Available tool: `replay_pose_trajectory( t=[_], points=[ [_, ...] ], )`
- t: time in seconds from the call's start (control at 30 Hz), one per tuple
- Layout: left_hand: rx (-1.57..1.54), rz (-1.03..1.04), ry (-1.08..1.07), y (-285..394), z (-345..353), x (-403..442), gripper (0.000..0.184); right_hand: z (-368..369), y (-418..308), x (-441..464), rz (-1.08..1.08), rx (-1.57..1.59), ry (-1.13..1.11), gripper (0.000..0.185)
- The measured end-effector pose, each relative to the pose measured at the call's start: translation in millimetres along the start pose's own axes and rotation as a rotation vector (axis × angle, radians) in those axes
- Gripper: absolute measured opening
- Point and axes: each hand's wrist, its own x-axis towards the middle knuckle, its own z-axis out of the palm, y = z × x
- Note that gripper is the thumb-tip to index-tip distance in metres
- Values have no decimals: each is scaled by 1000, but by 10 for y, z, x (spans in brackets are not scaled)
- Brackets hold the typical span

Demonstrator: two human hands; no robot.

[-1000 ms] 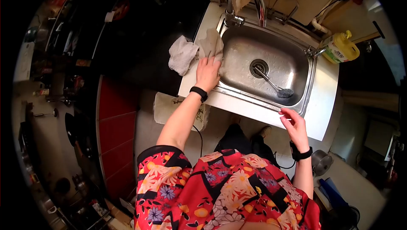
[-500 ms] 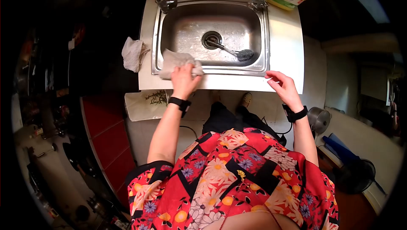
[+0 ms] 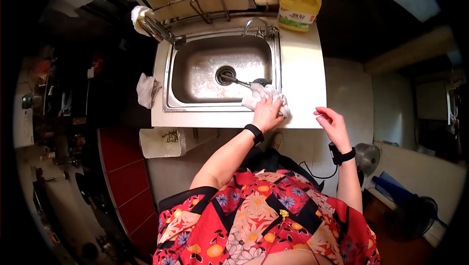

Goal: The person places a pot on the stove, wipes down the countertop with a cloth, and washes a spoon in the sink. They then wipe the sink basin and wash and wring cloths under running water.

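Note:
My left hand (image 3: 267, 114) is closed over a crumpled pale cloth (image 3: 254, 100), pressing it on the sink's front right corner. Part of the cloth overlaps the rim onto the white counter. Inside the steel sink (image 3: 195, 82) lies a long-handled scrubbing brush (image 3: 238, 82); its handle end rests over the drain, and its dark head is partly covered by the cloth. My right hand (image 3: 333, 124) hovers by the counter's front right edge, fingers loosely bent and apart, holding nothing.
A yellow pump jug (image 3: 299, 12) stands at the counter's back right. Two taps rise behind the sink, the left one (image 3: 159, 31) wrapped in white at its end. Another cloth (image 3: 147, 90) hangs at the left edge. Below is a bin (image 3: 163, 150) with green scraps.
My left hand has slid the cloth from the sink's front left corner to its front right. The view has shifted, showing more behind the sink. My right hand remains near the counter's right front.

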Motion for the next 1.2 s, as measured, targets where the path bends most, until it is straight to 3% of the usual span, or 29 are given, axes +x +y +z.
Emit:
replay_pose_trajectory(
  t=[0.27,0.33,0.4,0.53,0.6,0.67,0.77,0.9,1.03,1.1,1.2],
  points=[
    [-6,-57,-55,0,-11,168,45,235,-561,1120,-306,-189,-4,25],
    [-45,20,1,70,-48,100,42,377,-624,1302,-358,-234,10,25],
    [-76,55,5,42,-36,74,43,651,-566,1550,-313,-243,-91,27],
    [-157,164,-19,-98,-141,20,36,1388,-251,2143,-169,-577,-528,33],
    [-183,154,-79,-241,-155,10,36,1730,-36,2400,-38,-705,-660,36],
    [-194,184,-118,-384,-228,-54,36,2037,84,2585,-45,-871,-764,34],
    [-223,156,-171,-612,-442,-138,35,2387,119,2673,101,-1098,-771,29],
    [-266,129,-203,-860,-643,-331,33,2747,390,2741,124,-1263,-774,34],
    [-269,43,-281,-1155,-989,-553,32,2884,687,2732,206,-1198,-775,28],
    [-259,-43,-267,-1353,-1157,-667,33,2918,1133,2810,79,-1018,-809,22],
    [-174,-145,-141,-1644,-1391,-871,35,2779,867,2734,86,-709,-498,12]
  ],
)
